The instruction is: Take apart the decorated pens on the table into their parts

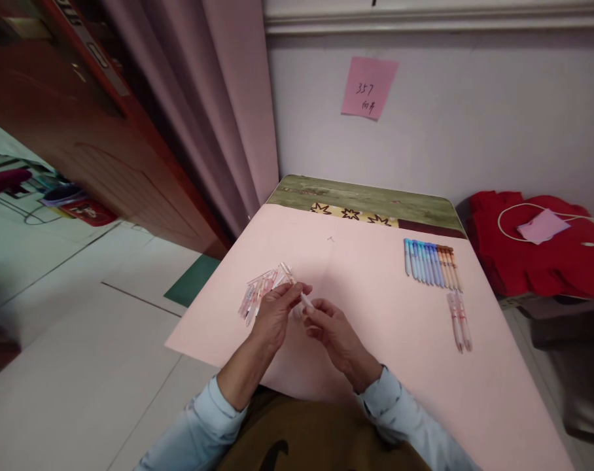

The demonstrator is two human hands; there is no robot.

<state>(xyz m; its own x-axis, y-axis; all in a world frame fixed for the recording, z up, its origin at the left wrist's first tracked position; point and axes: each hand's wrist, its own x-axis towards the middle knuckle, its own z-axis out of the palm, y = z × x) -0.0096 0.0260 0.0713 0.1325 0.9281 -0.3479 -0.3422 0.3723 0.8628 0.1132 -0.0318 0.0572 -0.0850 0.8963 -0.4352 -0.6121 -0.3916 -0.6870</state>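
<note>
My left hand point(276, 315) and my right hand point(335, 332) meet over the front middle of the pink-covered table point(385, 314). Between their fingertips is a slim whitish pen part point(307, 301), pinched from both sides; its exact shape is partly covered by the fingers. Just behind and left of my left hand lies a loose pile of clear and pinkish pen parts point(258, 291), overlapping at angles. Off to the right, a row of pens point(432, 263) in blue, purple and orange lies side by side. Two clear-pink pens point(459, 322) rest in front of that row.
A wooden door point(130, 144) and a mauve curtain point(228, 98) stand at the left. The white wall behind carries a pink note point(369, 87). Right of the table, red cloth point(523, 255) has a white cable and pink paper on it.
</note>
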